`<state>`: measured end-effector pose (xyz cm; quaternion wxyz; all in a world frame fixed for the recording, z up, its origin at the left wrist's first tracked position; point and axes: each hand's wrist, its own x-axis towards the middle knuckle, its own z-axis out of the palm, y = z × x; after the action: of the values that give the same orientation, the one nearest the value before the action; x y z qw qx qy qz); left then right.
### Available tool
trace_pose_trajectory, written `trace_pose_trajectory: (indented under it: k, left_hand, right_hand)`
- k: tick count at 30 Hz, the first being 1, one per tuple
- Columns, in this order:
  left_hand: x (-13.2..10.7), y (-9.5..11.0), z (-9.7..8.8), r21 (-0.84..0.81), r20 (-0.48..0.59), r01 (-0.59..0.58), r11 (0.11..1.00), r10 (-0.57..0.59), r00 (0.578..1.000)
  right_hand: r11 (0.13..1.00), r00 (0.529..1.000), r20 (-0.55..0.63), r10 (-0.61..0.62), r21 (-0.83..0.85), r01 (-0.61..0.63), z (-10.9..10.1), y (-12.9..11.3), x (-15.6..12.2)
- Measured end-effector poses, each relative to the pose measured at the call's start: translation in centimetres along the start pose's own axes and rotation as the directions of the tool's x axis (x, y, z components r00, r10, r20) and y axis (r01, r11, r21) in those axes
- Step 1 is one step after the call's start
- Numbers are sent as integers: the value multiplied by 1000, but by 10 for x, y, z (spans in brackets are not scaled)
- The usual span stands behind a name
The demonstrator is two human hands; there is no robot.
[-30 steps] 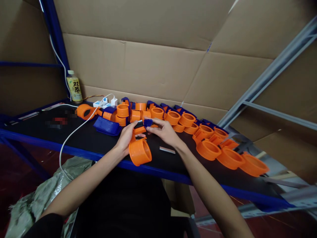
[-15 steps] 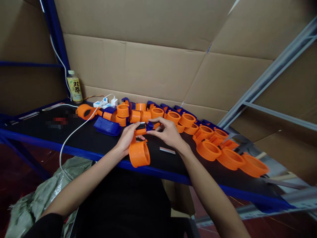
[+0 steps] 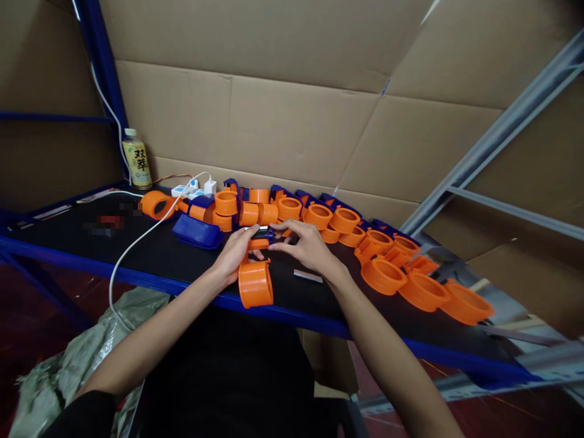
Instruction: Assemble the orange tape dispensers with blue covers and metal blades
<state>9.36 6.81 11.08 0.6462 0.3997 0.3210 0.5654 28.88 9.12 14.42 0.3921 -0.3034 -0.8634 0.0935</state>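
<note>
My left hand (image 3: 229, 258) is closed around the upper part of an orange tape dispenser (image 3: 254, 286), whose wide ring hangs down over the table's front edge. A dark strip with a pale toothed edge (image 3: 261, 229) lies along its top, beside my left thumb. With thumb and fingertips my right hand (image 3: 308, 246) pinches a small dark blue piece (image 3: 271, 236) at the dispenser's right end. My fingers partly cover that piece. Just below my right hand, a narrow pale strip (image 3: 308, 277) lies on the black tabletop (image 3: 292, 295).
Rows of orange and blue dispensers (image 3: 383, 275) fill the back and right. Flat blue pieces (image 3: 197, 232) lie stacked left of my hands. A white cable (image 3: 137, 243) crosses the tabletop from a power strip (image 3: 182, 190). A yellow-labelled bottle (image 3: 137, 159) stands at the back left.
The small blue piece and my right fingertips have shifted slightly left, closer against the dispenser. The dispenser's ring has turned a little, its opening showing less.
</note>
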Motion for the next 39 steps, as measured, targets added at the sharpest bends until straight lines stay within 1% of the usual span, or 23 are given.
trace_pose_trajectory:
  k: [4, 11, 15, 17, 21, 25, 33, 36, 37, 39]
  left_hand:
    - [-1, 2, 0, 32, 16, -4, 999, 4, 1000]
    - [0, 5, -3, -19, 51, 28, 999, -27, 998]
    - [-1, 9, -3, -31, 115, 25, 999, -21, 993]
    - [-2, 9, -4, -23, 134, 2, 1000, 1, 991]
    - [-1, 8, -4, 59, 117, -67, 996, 60, 991]
    - [0, 7, -3, 129, 124, -122, 984, 106, 987]
    - [-5, 8, -2, 162, 102, -133, 978, 117, 988]
    - [-7, 12, -2, 133, 129, -148, 980, 131, 983]
    - [-8, 15, -2, 96, 158, -151, 984, 134, 978]
    - [-10, 23, -4, -23, 253, -131, 991, 132, 958]
  right_hand:
    - [1000, 1000, 10, 10, 14, -10, 0, 1, 0]
    - [997, 1000, 11, 9, 75, -10, 4, 4, -2]
    - [997, 1000, -25, 12, 73, -10, 5, 4, -3]
    - [998, 999, -46, -7, 69, 11, 5, 3, -3]
    - [996, 996, -68, -60, 60, 64, 6, 3, -2]
    - [992, 991, -77, -105, 61, 110, 6, 4, -2]
    - [978, 973, -104, -204, -58, 198, 5, 2, -6]
    - [974, 966, -128, -224, -58, 218, 7, -2, -7]
    - [977, 966, -149, -214, -45, 209, 7, -3, -7]
    - [985, 964, -198, -175, -26, 173, 8, -5, -6]
